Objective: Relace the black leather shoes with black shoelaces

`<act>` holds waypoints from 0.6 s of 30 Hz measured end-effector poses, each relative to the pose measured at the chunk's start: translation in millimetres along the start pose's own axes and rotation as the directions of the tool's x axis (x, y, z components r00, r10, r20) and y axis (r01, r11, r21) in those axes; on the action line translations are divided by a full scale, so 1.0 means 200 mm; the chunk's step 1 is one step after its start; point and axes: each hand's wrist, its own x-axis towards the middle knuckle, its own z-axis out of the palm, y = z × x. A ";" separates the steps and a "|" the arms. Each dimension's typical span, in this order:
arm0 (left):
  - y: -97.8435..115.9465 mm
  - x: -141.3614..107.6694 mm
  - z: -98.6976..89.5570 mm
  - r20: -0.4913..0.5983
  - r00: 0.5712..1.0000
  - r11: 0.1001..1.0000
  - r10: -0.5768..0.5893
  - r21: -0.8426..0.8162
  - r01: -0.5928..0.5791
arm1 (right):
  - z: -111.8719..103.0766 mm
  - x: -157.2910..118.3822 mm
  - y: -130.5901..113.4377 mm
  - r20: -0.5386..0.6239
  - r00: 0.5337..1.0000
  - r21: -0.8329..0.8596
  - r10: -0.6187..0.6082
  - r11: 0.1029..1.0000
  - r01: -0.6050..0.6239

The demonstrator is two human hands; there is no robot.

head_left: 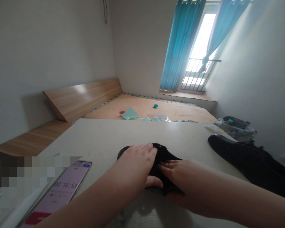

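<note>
A black shoe (165,155) lies on the white table in front of me, its toe end to the left and partly covered by my hands. My left hand (141,161) reaches over the toe end, fingers across the far side and thumb on the near side. Against the other part of the same shoe rests my right hand (178,174), its fingers on the black upper and its thumb low on the near side. A second black shoe (242,155) with laces lies at the table's right side, apart from both hands.
On the left of the white table (104,133) lies a phone (66,183) showing a timer. White tissue (213,128) sits near the right edge, with a bag (239,128) beyond. Behind is a bed (137,101) with small packets and a wooden headboard (85,98).
</note>
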 end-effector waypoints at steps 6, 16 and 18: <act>-0.01 0.01 0.01 -0.001 1.000 1.000 0.010 -0.030 -0.010 | 0.04 0.04 0.01 0.151 0.986 -0.057 0.075 0.996 -0.067; 0.00 0.00 -0.01 0.002 1.000 1.000 -0.005 -0.022 0.005 | -0.03 0.01 -0.01 0.249 0.928 -0.109 0.276 0.961 -0.256; 0.00 0.00 -0.01 0.001 1.000 1.000 -0.005 -0.014 0.005 | -0.02 0.03 -0.03 0.261 0.907 -0.147 0.329 0.943 -0.300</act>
